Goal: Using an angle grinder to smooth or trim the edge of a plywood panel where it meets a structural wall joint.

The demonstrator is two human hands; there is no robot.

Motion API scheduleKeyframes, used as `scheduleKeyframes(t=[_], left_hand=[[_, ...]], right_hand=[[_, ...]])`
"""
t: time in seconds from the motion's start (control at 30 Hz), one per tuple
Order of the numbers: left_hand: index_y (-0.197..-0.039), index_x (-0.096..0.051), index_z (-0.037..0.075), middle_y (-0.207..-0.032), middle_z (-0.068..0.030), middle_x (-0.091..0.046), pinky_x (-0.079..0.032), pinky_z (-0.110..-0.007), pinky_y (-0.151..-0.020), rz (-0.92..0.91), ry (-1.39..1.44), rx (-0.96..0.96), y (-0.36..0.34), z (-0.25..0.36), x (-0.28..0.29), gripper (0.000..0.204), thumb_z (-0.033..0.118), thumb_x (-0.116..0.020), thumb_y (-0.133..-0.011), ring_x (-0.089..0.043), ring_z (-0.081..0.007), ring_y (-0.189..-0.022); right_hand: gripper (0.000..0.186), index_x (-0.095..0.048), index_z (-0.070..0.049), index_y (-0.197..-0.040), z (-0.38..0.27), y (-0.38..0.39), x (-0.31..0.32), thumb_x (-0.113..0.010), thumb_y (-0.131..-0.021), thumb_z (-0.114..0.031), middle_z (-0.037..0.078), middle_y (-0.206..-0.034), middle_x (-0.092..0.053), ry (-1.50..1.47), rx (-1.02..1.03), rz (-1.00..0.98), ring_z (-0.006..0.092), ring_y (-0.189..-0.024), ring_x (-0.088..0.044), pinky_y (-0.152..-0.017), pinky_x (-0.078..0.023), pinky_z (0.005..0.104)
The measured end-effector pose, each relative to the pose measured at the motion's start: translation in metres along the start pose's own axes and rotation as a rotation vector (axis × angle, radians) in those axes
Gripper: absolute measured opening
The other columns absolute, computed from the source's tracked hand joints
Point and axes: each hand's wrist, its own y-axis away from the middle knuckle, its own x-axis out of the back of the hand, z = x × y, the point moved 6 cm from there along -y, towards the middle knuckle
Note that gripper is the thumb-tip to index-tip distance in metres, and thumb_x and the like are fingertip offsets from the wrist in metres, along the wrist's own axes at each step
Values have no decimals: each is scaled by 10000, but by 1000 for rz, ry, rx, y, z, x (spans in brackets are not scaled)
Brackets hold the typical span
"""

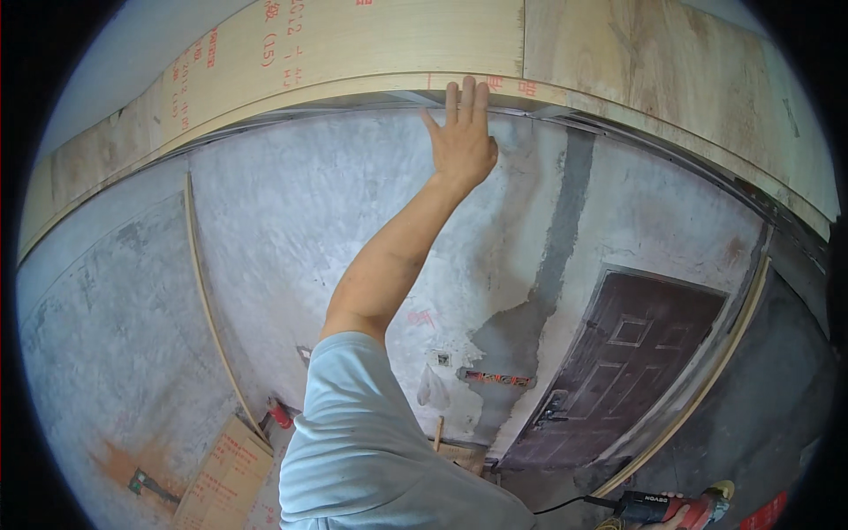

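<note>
My left arm, in a light blue sleeve, reaches up through the middle of the head view. At its end my left hand (463, 146) is open, fingers stretched upward against the narrow lower edge strip (397, 84) of a plywood-faced ceiling panel (389, 44). Its back faces me and nothing is held in it. Low at the right, my right hand (677, 518) grips a red and black angle grinder (654, 507), partly cut off by the lower edge. The grinder has a yellowish disc (725, 488) at its front and a black cord (565, 504) trailing left.
Behind stands a rough grey plastered wall (283, 212) with a dark door (627, 362) and an open wiring box (499, 379). Wooden strips (208, 300) lean at both sides. A board (225, 477) and a red fire extinguisher (279, 413) are low at the left.
</note>
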Motion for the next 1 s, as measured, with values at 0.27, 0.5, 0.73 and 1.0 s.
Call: scheduleKeyframes(t=[0.27,0.5,0.73,1.0], left_hand=[[-1608,-246,74,-1682,-171,-225,-152,-707,-1182,211,7,-38,-23,-59,26,886,476,-654,-932,-196,-356,-1559],[-1610,-260,72,-1697,-145,-213,-139,-740,-1170,75,-15,-161,-33,-7,3,926,581,-624,-928,-194,-333,-1568],[-1626,-283,162,-1697,-63,-263,-98,-721,-1186,34,-17,-193,-50,22,-15,848,475,-669,-939,-238,-286,-1566],[-1614,-301,145,-1708,-75,-226,-74,-617,-1243,126,550,-401,-60,194,-27,809,411,-674,-948,-197,-272,-1575]], right_hand=[[300,-577,-74,-869,26,5,-16,-685,-912,-351,80,-805,-583,26,-30,6,250,-732,-604,-696,-502,425],[427,-593,-54,-1171,69,-9,-6,-668,-956,-415,53,-980,-622,-87,-195,-122,195,-873,-626,-806,-538,358],[355,-567,-45,-1059,94,17,-24,-703,-930,-347,104,-895,-654,-68,-143,-180,237,-694,-663,-655,-581,377],[354,-492,-67,-1145,80,27,-18,-684,-958,-298,105,-897,-635,-125,-51,-61,250,-717,-667,-649,-588,404]])
